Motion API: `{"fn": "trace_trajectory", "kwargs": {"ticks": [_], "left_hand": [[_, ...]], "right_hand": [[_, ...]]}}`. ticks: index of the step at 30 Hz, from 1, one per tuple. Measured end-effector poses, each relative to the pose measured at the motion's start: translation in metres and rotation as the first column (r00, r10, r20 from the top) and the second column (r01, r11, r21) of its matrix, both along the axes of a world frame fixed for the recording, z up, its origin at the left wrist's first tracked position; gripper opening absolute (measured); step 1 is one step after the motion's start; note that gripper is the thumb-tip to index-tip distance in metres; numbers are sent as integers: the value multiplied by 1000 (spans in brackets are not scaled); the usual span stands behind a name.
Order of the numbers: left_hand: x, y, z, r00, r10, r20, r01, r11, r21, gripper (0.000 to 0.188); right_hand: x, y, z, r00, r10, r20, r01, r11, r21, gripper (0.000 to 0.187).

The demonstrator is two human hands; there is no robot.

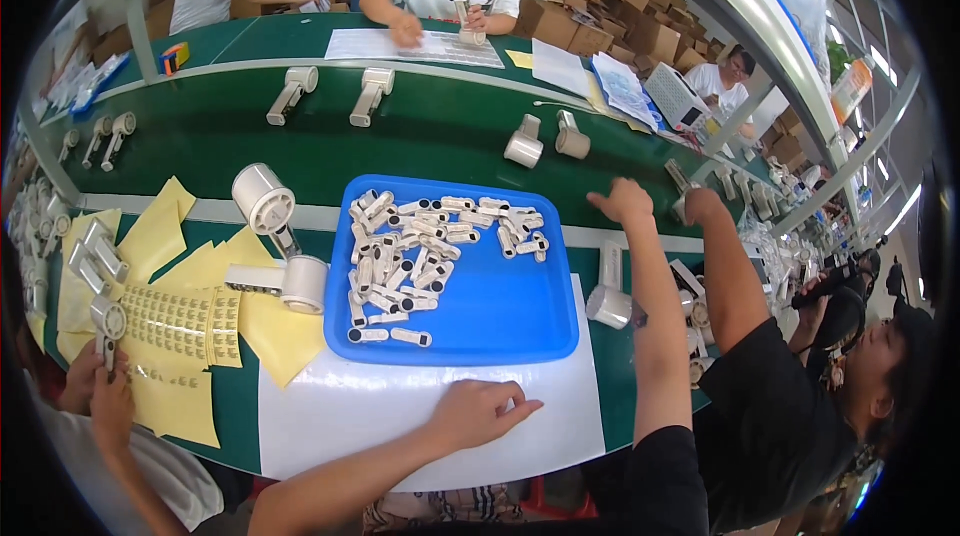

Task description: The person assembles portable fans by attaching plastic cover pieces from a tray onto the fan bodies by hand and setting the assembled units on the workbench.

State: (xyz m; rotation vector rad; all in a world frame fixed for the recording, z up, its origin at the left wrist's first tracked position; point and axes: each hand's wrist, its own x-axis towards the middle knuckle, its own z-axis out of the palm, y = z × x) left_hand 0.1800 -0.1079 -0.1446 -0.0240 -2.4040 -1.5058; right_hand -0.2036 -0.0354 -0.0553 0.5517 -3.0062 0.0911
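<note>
My left hand (480, 414) hovers over the white sheet (330, 416) before me, empty, with a finger stretched to the right and the others loosely bent. Above it stands a blue plastic tray (500, 311) holding many small oblong white parts (400, 246), some with black ends, mostly at its left and back. My right arm reaches forward to the green conveyor belt (440, 131); the right hand (627, 201) has its thumb apart and shows nothing held, though some fingers are hidden. Beside that forearm lies a white handheld fan (608, 301).
Yellow label sheets (180, 321) and more white fans (300, 284) lie left. Several fans (372, 96) rest on the belt. A co-worker's arm (715, 256) reaches in at right; another's hands (105, 391) hold a fan at left. People work opposite; metal posts (135, 16) frame the line.
</note>
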Motion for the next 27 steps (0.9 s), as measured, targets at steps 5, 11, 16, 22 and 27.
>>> {"fn": "trace_trajectory", "kwargs": {"ticks": [5,11,16,22,27], "left_hand": [[-5,6,-7,1000,-13,2,13,997,-71,31],[-6,11,-2,994,31,-101,-36,998,-55,26],[10,8,27,992,77,-101,-85,994,-72,38],[20,46,63,910,83,-407,-137,985,-104,58],[40,4,43,972,8,-233,-62,972,-225,51]], "right_hand": [[29,67,7,886,-7,464,41,997,-63,45],[91,130,50,943,201,266,-78,909,-409,35],[190,158,77,919,393,-9,-355,818,-452,31],[231,147,68,786,443,432,-8,705,-709,34],[225,112,45,594,494,634,-146,842,-519,31]]}}
